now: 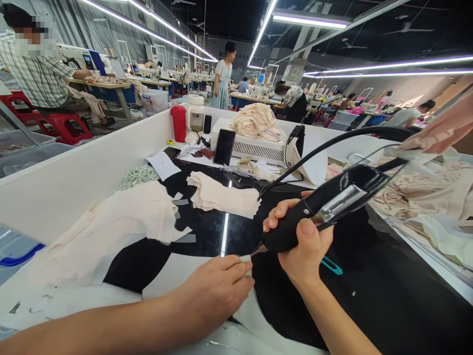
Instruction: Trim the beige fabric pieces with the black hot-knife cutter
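Observation:
My right hand [308,246] is wrapped round a black corded hand tool [332,202], with a silver lever along its body. The tool's narrow metal tip [257,249] points left and down, close to the fingertips of my left hand [221,283]. Those fingers are bent together on the edge of a pale piece of fabric [177,276], pressing it against the glossy black table surface [207,236]. Part of the fabric is hidden under my hand. A teal tool with a loop-shaped end [332,265] lies partly behind my right wrist.
Cream fabric stacks [225,195] lie beyond my hands, with more pale fabric [125,217] at left. A phone [224,146] leans against a white vented box [258,150]. Red [179,123] and clear bottles stand behind. A black cable [314,150] arches rightward. White walls [92,158] border the table.

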The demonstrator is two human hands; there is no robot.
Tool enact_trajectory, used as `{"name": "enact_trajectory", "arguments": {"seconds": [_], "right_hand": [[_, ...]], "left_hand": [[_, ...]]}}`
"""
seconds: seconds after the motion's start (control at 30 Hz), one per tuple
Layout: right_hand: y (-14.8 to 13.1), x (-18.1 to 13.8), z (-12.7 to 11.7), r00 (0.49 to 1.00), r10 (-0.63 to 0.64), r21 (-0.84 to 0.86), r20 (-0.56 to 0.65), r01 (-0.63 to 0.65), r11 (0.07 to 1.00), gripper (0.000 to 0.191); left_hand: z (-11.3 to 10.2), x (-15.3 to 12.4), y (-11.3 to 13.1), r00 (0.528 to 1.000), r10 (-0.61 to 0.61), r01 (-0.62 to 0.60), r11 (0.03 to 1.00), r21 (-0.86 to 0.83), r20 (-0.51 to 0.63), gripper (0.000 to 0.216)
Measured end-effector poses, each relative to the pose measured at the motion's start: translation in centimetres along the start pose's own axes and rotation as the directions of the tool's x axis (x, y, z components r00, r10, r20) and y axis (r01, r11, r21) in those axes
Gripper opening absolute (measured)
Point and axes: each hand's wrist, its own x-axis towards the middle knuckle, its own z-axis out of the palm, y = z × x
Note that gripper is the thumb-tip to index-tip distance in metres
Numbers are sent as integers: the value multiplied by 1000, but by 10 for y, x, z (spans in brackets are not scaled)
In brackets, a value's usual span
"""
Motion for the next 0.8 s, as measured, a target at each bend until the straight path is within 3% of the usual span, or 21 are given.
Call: {"name": "enact_trajectory", "arguments": {"seconds": [0.5,0.8], "right_hand": [[-7,4,5,999,-32,92,-16,34,995,50],[-4,1,6,999,-41,46,-11,42,998,50]], "left_hand": [[4,-2,0,1000,15,-14,997,76,-11,24],[2,0,1,999,52,-51,988,142,-3,22]]}}
